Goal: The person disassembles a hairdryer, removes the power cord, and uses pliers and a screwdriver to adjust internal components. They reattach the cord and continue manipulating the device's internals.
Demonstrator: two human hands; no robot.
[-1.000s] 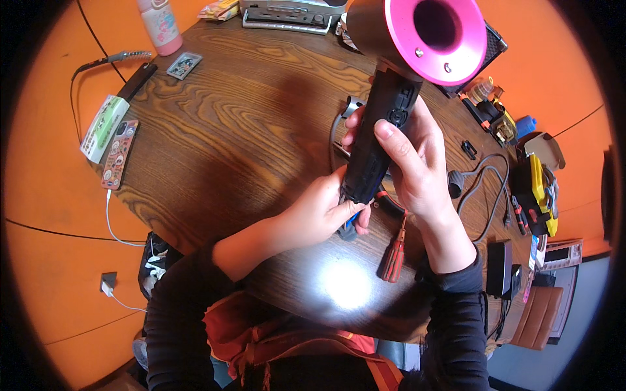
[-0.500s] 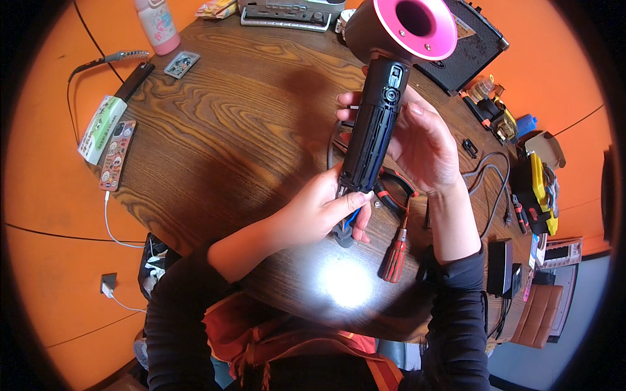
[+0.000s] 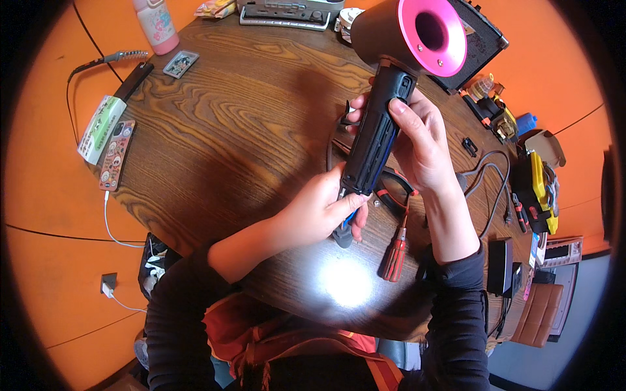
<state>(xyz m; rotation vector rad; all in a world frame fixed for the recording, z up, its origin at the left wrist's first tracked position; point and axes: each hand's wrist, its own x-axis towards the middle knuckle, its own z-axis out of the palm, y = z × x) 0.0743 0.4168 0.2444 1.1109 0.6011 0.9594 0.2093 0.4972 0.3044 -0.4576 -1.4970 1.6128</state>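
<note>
Both hands hold a hair dryer (image 3: 375, 140) with a dark grey head and a pink ring, tilted over the wooden table. My left hand (image 3: 321, 205) grips the lower end of its black handle, where blue wire and a dark cord end show below the fingers. My right hand (image 3: 420, 133) is wrapped round the upper handle from the right, its thumb pressed on the front near the switch area. The handle's inner black casing is exposed. Beneath it lie pliers (image 3: 390, 203) with black and red grips and a screwdriver (image 3: 394, 259) with a red handle.
A phone (image 3: 117, 156) and a green-white box (image 3: 102, 129) lie at the left edge. A pink-white bottle (image 3: 156, 27) stands far left, near a small clear case (image 3: 180, 64). On the right are a speaker (image 3: 471, 49), a coiled cable (image 3: 505, 176) and a yellow toolbox (image 3: 541, 189).
My right thumb has moved onto the front of the handle, covering the round button. The dryer has turned and shifted slightly to the right. My left hand keeps its grip.
</note>
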